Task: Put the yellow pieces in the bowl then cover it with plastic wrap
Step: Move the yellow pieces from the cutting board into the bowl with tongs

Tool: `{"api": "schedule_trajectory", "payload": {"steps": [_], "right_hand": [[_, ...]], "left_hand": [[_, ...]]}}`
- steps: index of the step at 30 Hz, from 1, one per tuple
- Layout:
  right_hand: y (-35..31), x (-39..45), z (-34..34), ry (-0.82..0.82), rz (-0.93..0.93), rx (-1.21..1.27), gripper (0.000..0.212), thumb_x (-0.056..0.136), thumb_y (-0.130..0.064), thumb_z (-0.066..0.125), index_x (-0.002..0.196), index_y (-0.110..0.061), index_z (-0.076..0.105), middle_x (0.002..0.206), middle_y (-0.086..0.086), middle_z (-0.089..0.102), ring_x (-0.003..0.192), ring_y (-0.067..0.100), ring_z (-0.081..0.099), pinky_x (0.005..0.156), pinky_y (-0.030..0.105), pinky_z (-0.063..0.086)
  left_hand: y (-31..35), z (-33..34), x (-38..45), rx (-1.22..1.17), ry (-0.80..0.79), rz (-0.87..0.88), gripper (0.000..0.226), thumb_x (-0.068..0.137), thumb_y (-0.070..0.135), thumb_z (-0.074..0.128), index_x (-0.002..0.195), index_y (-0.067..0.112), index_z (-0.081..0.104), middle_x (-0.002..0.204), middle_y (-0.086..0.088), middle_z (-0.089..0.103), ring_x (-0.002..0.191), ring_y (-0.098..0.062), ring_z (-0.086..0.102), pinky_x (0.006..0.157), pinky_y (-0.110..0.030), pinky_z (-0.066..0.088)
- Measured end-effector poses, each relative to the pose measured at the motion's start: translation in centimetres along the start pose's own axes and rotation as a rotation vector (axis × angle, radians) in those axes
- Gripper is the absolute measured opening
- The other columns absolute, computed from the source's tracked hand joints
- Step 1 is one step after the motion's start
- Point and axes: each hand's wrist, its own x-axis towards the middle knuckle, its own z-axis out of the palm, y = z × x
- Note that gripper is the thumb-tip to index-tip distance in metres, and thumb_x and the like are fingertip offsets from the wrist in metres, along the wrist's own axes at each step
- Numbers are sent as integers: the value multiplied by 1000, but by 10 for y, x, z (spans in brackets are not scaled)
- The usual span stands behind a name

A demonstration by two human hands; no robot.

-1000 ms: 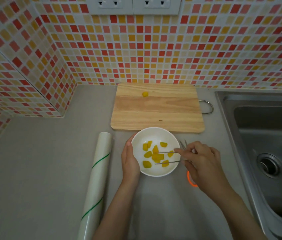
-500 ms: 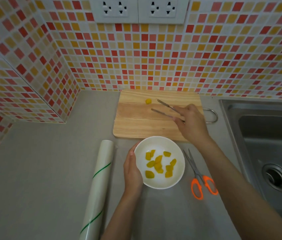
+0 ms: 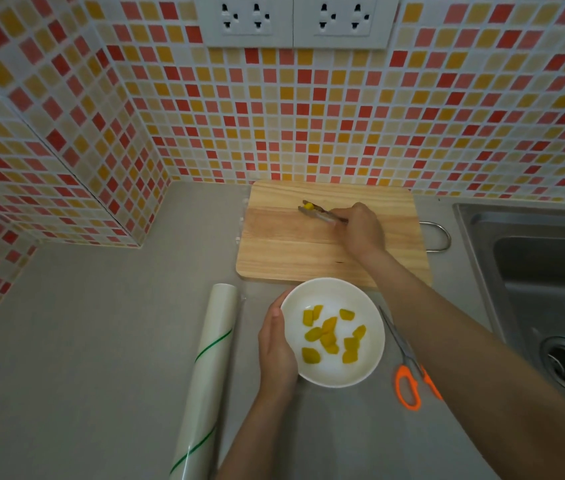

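Last yellow piece in the tongs, upper middle of the frame, and the carry to the bowl is where we could lose it.

Head view: our right hand point(image 3: 360, 230) squeezes the tongs point(image 3: 320, 213), whose tips close around the last yellow piece point(image 3: 308, 205) at the far side of the cutting board point(image 3: 308, 258). If we pinch too lightly, it may slip onto the board or counter on the way down. Our left hand point(image 3: 275, 348) cups the rim of the white bowl point(image 3: 333, 375), lower centre, which holds the other yellow pieces point(image 3: 329, 336). The plastic wrap roll point(image 3: 210, 368) lies just left, the scissors point(image 3: 407, 368) just right under our forearm; a careless sweep may knock them.
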Motion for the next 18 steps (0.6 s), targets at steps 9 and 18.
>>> {"api": "schedule_trajectory", "payload": {"steps": [9,18], "right_hand": [[11,-117,-44,139,-201,163,31,85,-9,61,115,-14,65,86,11,56,74,25,58,66,33,47],[39,-186,-68,51,-244,-36,41,79,-9,69,118,-19,63,88,8,56,80,26,59,73,33,35]], "left_hand": [[3,0,0,33,23,19,37,99,18,33,94,33,66,85,19,72,79,6,66,63,-9,51],[7,2,-2,-5,5,48,34,100,15,31,96,26,63,90,15,65,70,14,63,57,-3,45]]}}
